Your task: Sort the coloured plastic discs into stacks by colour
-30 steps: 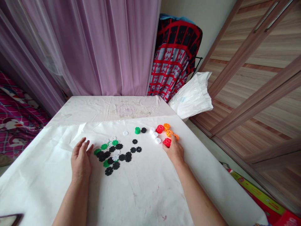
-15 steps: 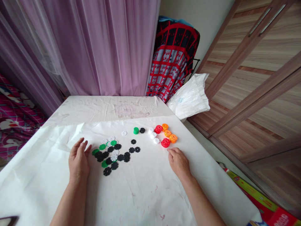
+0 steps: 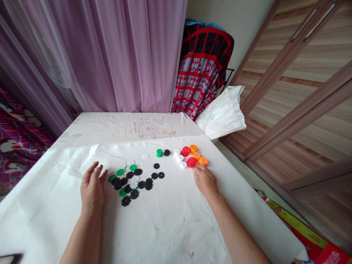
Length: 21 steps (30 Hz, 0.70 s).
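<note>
My left hand (image 3: 92,185) rests on the white-covered table left of the loose discs, its fingers apart and holding nothing. My right hand (image 3: 204,179) has its fingertips at the near side of a red stack (image 3: 191,162); its fingers are bent, with nothing seen between them. Another red stack (image 3: 185,151) lies just beyond. Orange stacks (image 3: 196,156) are on the right and white stacks (image 3: 180,158) on the left. Black discs (image 3: 149,183), green discs (image 3: 120,172) and white discs (image 3: 134,184) lie spread between my hands. A green stack (image 3: 159,153) stands beside a black one (image 3: 167,152).
A white bag (image 3: 221,115) hangs at the table's far right corner. Purple curtains (image 3: 123,55) are behind the table (image 3: 154,227). A wooden wardrobe (image 3: 302,95) stands on the right. A dark-edged object (image 3: 11,258) shows at the lower left corner.
My right hand has moved forward and slightly left. The near red stack has shifted away from me and a little left, closer to the other red stack. My left hand has stayed in place.
</note>
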Motion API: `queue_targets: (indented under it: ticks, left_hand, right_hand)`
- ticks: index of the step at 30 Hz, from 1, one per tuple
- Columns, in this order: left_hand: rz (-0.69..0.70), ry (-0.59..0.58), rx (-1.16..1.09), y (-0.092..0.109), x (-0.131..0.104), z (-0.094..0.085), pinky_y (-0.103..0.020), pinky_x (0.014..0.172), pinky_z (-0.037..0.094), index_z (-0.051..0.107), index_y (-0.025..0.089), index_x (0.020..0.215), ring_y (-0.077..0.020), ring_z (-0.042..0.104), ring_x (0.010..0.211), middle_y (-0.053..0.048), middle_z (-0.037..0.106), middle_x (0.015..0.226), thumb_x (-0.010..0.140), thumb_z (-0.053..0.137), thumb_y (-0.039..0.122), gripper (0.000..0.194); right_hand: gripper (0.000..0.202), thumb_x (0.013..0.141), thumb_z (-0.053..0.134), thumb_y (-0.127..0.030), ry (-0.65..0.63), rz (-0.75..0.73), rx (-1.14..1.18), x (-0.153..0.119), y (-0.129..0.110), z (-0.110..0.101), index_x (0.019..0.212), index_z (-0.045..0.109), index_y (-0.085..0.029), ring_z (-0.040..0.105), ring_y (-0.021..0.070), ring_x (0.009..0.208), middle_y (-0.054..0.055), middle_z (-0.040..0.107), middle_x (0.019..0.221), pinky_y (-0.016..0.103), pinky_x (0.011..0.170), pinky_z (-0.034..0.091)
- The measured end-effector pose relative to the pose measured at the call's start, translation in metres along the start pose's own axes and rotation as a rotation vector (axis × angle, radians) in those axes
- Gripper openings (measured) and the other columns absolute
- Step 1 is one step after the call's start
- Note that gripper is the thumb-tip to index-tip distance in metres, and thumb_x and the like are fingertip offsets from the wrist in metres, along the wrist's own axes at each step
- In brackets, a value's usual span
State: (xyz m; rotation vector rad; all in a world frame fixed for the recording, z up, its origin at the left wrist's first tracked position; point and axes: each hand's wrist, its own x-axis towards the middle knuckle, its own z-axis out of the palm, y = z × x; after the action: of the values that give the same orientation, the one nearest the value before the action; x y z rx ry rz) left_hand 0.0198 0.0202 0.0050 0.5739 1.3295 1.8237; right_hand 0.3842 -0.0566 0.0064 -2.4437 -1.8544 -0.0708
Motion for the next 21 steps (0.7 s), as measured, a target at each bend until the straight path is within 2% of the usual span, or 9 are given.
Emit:
queue_targets:
  ticks: [5,9,14,17,21]
  left_hand:
    - [0.009,-0.004,0.015,0.000,0.000,-0.001,-0.049,0.108,0.045,0.067,0.021,0.094,-0.0272,0.057,0.125,-0.008,0.060,0.132,0.076,0.069,0.034,0.022]
    - [0.017,-0.025,0.045,0.000,0.001,-0.001,-0.047,0.107,0.046,0.067,0.021,0.099,-0.0267,0.056,0.126,-0.008,0.059,0.132,0.075,0.069,0.038,0.029]
    - [0.042,-0.052,0.084,-0.002,0.000,-0.002,-0.045,0.108,0.045,0.067,0.022,0.105,-0.0251,0.056,0.125,-0.008,0.059,0.134,0.076,0.068,0.042,0.035]
    - [0.134,-0.077,0.232,-0.005,0.000,-0.006,-0.044,0.111,0.041,0.066,0.022,0.111,-0.0242,0.056,0.125,-0.008,0.063,0.131,0.079,0.063,0.044,0.038]
    - [0.306,-0.137,0.575,-0.011,0.000,-0.008,-0.044,0.115,0.035,0.066,0.020,0.116,-0.0240,0.053,0.130,-0.012,0.063,0.134,0.087,0.046,0.041,0.040]
  right_hand:
    - [0.037,0.095,0.042,-0.022,0.011,0.027,0.026,0.011,-0.004,0.004,0.119,0.070,-0.028,0.061,0.0178,0.099,0.007,0.067,0.113,0.024,0.078,0.044]
    - [0.037,0.092,0.044,-0.019,0.132,0.028,0.116,0.011,-0.001,0.018,0.115,0.072,-0.025,0.062,0.0178,0.098,0.008,0.069,0.111,0.025,0.081,0.045]
    - [0.035,0.087,0.043,-0.019,0.275,0.008,0.341,0.010,0.009,0.034,0.099,0.076,-0.022,0.065,0.0174,0.092,0.005,0.073,0.103,0.026,0.081,0.047]
    - [0.034,0.085,0.043,-0.020,0.297,-0.010,0.420,0.010,0.012,0.038,0.094,0.076,-0.023,0.066,0.0175,0.090,0.004,0.075,0.099,0.026,0.079,0.048]
    - [0.034,0.084,0.043,-0.020,0.303,-0.052,0.441,0.003,0.006,0.039,0.092,0.076,-0.021,0.066,0.0184,0.089,0.005,0.074,0.098,0.027,0.080,0.049]
